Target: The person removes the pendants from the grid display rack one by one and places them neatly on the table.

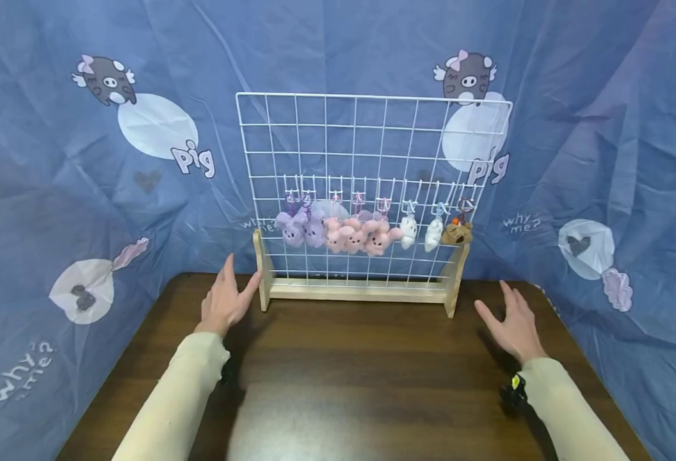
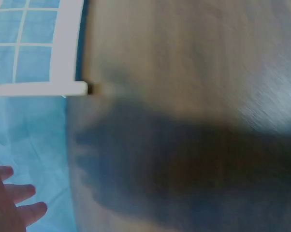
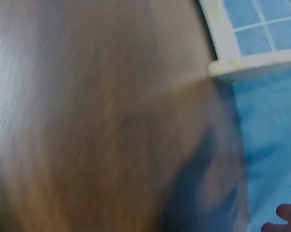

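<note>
A white wire grid rack (image 1: 374, 97) stands upright in a pale wooden base (image 1: 358, 293) at the back of the table. From its hooks hang small plush keychains: two purple ones (image 1: 292, 229), three pink ones (image 1: 379, 239), two white ones (image 1: 408, 232) and a brown one (image 1: 457, 234). My left hand (image 1: 223, 302) is beside the left wooden foot (image 1: 262, 272), fingers spread and holding nothing; whether the thumb touches the foot I cannot tell. Off to the right of the right foot (image 1: 456, 282), my right hand (image 1: 513, 328) is spread and holds nothing. Both wrist views catch only some fingertips.
The dark brown wooden table (image 1: 361, 378) extends in front of the rack. Blue cloth (image 1: 338, 38) printed with pigs and lettering hangs behind it and along both sides, close to the table's edges.
</note>
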`<act>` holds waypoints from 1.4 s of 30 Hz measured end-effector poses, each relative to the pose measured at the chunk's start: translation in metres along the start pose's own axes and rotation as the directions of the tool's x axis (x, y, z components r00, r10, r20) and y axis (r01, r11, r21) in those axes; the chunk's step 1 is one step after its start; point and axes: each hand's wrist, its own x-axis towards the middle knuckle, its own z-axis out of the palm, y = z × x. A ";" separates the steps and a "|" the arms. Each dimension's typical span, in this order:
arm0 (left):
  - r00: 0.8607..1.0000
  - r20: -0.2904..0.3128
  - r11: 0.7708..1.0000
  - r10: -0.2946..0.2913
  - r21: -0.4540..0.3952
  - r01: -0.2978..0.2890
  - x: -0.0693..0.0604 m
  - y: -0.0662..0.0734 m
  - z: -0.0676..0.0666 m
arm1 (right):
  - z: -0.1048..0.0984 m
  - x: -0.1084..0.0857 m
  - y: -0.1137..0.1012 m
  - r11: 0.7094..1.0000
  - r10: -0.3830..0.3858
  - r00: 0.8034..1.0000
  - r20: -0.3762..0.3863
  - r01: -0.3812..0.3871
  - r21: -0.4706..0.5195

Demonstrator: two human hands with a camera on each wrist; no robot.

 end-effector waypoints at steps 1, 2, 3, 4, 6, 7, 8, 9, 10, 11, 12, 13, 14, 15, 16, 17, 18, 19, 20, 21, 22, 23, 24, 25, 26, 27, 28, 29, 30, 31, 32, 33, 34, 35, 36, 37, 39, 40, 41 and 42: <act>1.000 -0.009 1.000 -0.002 -0.019 0.001 0.001 0.003 -0.001 | -0.001 0.001 -0.004 1.000 -0.007 1.000 0.001 0.007 0.018; 1.000 -0.020 0.999 -0.001 -0.034 0.000 0.003 0.006 -0.002 | -0.002 0.002 -0.007 0.999 -0.016 1.000 -0.001 0.016 0.037; 0.999 -0.032 0.999 0.001 -0.050 -0.003 0.004 0.009 -0.002 | -0.003 0.003 -0.012 0.998 -0.023 1.000 0.000 0.023 0.053; 0.999 -0.044 0.998 0.006 -0.068 -0.009 0.006 0.012 -0.003 | -0.004 0.004 -0.016 0.997 -0.030 1.000 -0.001 0.030 0.065; 0.998 -0.068 0.992 0.017 -0.120 -0.025 0.010 0.019 -0.004 | -0.007 0.007 -0.025 0.995 -0.045 0.999 -0.013 0.046 0.091; 0.997 -0.078 0.988 0.022 -0.151 -0.034 0.013 0.022 -0.005 | -0.009 0.008 -0.029 0.993 -0.050 0.999 -0.021 0.052 0.101; 0.996 -0.089 0.981 0.028 -0.186 -0.045 0.015 0.026 -0.006 | -0.011 0.010 -0.033 0.992 -0.054 0.998 -0.031 0.057 0.115; 0.995 -0.098 0.973 0.033 -0.223 -0.054 0.017 0.030 -0.006 | -0.013 0.011 -0.038 0.990 -0.055 0.998 -0.036 0.059 0.125; 0.994 -0.105 0.964 0.039 -0.258 -0.065 0.020 0.033 -0.007 | -0.015 0.013 -0.042 0.989 -0.058 0.997 -0.044 0.064 0.133; 0.993 -0.112 0.955 0.043 -0.288 -0.074 0.023 0.035 -0.008 | -0.017 0.015 -0.046 0.987 -0.061 0.997 -0.053 0.068 0.143; 0.992 -0.118 0.945 0.047 -0.315 -0.082 0.025 0.038 -0.008 | -0.019 0.016 -0.050 0.986 -0.064 0.996 -0.060 0.072 0.152; 0.991 -0.121 0.938 0.051 -0.336 -0.089 0.027 0.040 -0.009 | -0.021 0.018 -0.054 0.985 -0.067 0.996 -0.067 0.077 0.158; 0.991 -0.123 0.932 0.056 -0.350 -0.096 0.029 0.042 -0.010 | -0.022 0.019 -0.058 0.983 -0.069 0.995 -0.074 0.080 0.166; 0.990 -0.126 0.928 0.058 -0.359 -0.100 0.031 0.044 -0.010 | -0.023 0.020 -0.062 0.982 -0.069 0.995 -0.076 0.081 0.172; 0.990 -0.128 0.925 0.061 -0.366 -0.104 0.032 0.046 -0.011 | -0.024 0.022 -0.065 0.980 -0.072 0.994 -0.082 0.086 0.179; 0.989 -0.133 0.923 0.065 -0.369 -0.111 0.034 0.047 -0.011 | -0.025 0.023 -0.069 0.978 -0.076 0.993 -0.090 0.092 0.189; 0.988 -0.138 0.920 0.069 -0.374 -0.116 0.035 0.048 -0.012 | -0.026 0.024 -0.072 0.976 -0.080 0.992 -0.094 0.097 0.196; 0.987 -0.141 0.918 0.074 -0.376 -0.122 0.036 0.050 -0.012 | -0.026 0.025 -0.075 0.974 -0.084 0.991 -0.101 0.103 0.203; 0.987 -0.144 0.916 0.078 -0.381 -0.128 0.037 0.051 -0.012 | -0.026 0.026 -0.077 0.972 -0.086 0.990 -0.108 0.107 0.210; 0.986 -0.143 0.914 0.080 -0.385 -0.130 0.038 0.053 -0.012 | -0.027 0.028 -0.079 0.970 -0.090 0.989 -0.118 0.114 0.216; 0.987 -0.138 0.911 0.082 -0.391 -0.130 0.039 0.055 -0.012 | -0.027 0.029 -0.080 0.967 -0.095 0.987 -0.129 0.122 0.225; 0.988 -0.134 0.909 0.083 -0.397 -0.130 0.040 0.056 -0.012 | -0.028 0.030 -0.082 0.962 -0.098 0.985 -0.141 0.130 0.240; 0.989 -0.124 0.905 0.083 -0.405 -0.127 0.042 0.057 -0.012 | -0.029 0.031 -0.084 0.958 -0.100 0.983 -0.151 0.136 0.252; 0.991 -0.109 0.904 0.078 -0.412 -0.117 0.042 0.059 -0.012 | -0.030 0.032 -0.086 0.953 -0.101 0.982 -0.162 0.142 0.266; 0.992 -0.099 0.902 0.077 -0.417 -0.111 0.043 0.059 -0.012 | -0.030 0.033 -0.088 0.948 -0.101 0.980 -0.170 0.147 0.282; 0.993 -0.089 0.899 0.072 -0.425 -0.103 0.044 0.060 -0.013 | -0.031 0.034 -0.090 0.942 -0.102 0.979 -0.176 0.152 0.300; 0.994 -0.082 0.895 0.067 -0.435 -0.097 0.045 0.061 -0.013 | -0.032 0.035 -0.092 0.935 -0.102 0.978 -0.179 0.156 0.319; 0.995 -0.078 0.892 0.063 -0.442 -0.091 0.046 0.062 -0.014 | -0.033 0.036 -0.095 0.928 -0.103 0.977 -0.185 0.161 0.336; 0.996 -0.075 0.891 0.058 -0.446 -0.085 0.046 0.062 -0.014 | -0.034 0.037 -0.097 0.923 -0.105 0.977 -0.188 0.166 0.347; 0.996 -0.076 0.889 0.052 -0.451 -0.081 0.047 0.062 -0.014 | -0.034 0.038 -0.100 0.918 -0.108 0.975 -0.192 0.172 0.358; 0.996 -0.079 0.888 0.049 -0.453 -0.080 0.047 0.062 -0.014 | -0.035 0.038 -0.102 0.913 -0.110 0.974 -0.199 0.178 0.366; 0.995 -0.084 0.886 0.044 -0.457 -0.078 0.048 0.062 -0.014 | -0.035 0.039 -0.105 0.910 -0.114 0.972 -0.207 0.186 0.372; 0.995 -0.088 0.886 0.043 -0.456 -0.079 0.048 0.062 -0.014 | -0.035 0.040 -0.107 0.906 -0.119 0.968 -0.220 0.196 0.375; 0.995 -0.092 0.887 0.042 -0.454 -0.080 0.049 0.062 -0.014 | -0.036 0.040 -0.109 0.902 -0.125 0.964 -0.234 0.208 0.377; 0.995 -0.094 0.887 0.043 -0.454 -0.082 0.049 0.062 -0.014 | -0.036 0.041 -0.111 0.900 -0.129 0.960 -0.248 0.218 0.378; 0.994 -0.099 0.887 0.045 -0.453 -0.085 0.050 0.062 -0.014 | -0.037 0.041 -0.113 0.898 -0.133 0.956 -0.263 0.228 0.375; 0.993 -0.104 0.889 0.052 -0.449 -0.093 0.050 0.063 -0.015 | -0.038 0.043 -0.115 0.897 -0.135 0.949 -0.285 0.239 0.372; 0.993 -0.108 0.888 0.055 -0.449 -0.098 0.051 0.064 -0.016 | -0.039 0.043 -0.116 0.895 -0.137 0.947 -0.290 0.244 0.374; 0.992 -0.110 0.887 0.057 -0.450 -0.101 0.051 0.064 -0.016 | -0.040 0.044 -0.118 0.896 -0.137 0.947 -0.290 0.243 0.371; 0.992 -0.112 0.886 0.060 -0.451 -0.105 0.052 0.065 -0.017 | -0.040 0.045 -0.118 0.897 -0.135 0.948 -0.290 0.241 0.370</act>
